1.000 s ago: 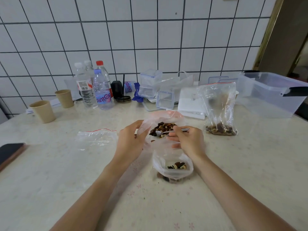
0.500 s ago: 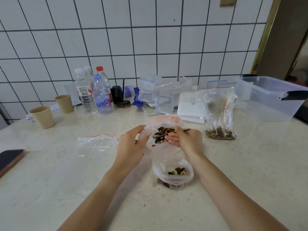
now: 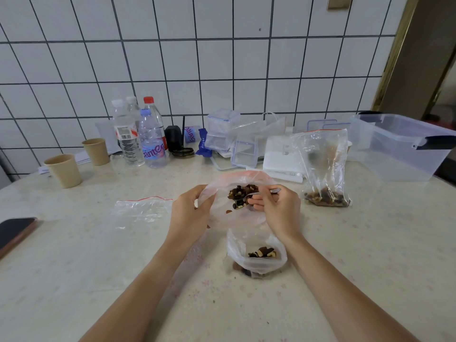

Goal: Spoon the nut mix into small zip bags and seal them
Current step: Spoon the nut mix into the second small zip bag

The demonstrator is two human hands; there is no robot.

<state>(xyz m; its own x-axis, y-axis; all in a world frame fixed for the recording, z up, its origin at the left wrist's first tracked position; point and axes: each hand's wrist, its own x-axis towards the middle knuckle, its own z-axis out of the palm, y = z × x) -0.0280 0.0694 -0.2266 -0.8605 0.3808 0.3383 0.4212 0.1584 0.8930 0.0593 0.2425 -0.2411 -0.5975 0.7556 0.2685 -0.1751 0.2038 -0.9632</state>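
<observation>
My left hand [image 3: 188,213] pinches the left rim of a small clear zip bag [image 3: 222,218] and holds its mouth wide. My right hand [image 3: 276,208] grips a metal spoon [image 3: 249,195] loaded with nut mix [image 3: 240,193] inside that mouth; a piece or two is dropping below the spoon. Nearer me, the lower part of a clear plastic bag [image 3: 256,257] holds a small heap of nuts. A large zip bag [image 3: 323,169] with nut mix at its bottom stands upright to the right. An empty zip bag [image 3: 143,211] lies flat to the left.
Two paper cups [image 3: 65,170] and several water bottles [image 3: 150,141] stand at the back left. A dark phone [image 3: 14,230] lies at the left edge. Clear lidded boxes [image 3: 222,129], a white box [image 3: 281,161] and a large clear tub [image 3: 399,146] line the back and right.
The head camera tilted up, so everything sits lower in view. The spoon tipped further inside the bag mouth and nuts began to fall from it. Both hands keep their grips.
</observation>
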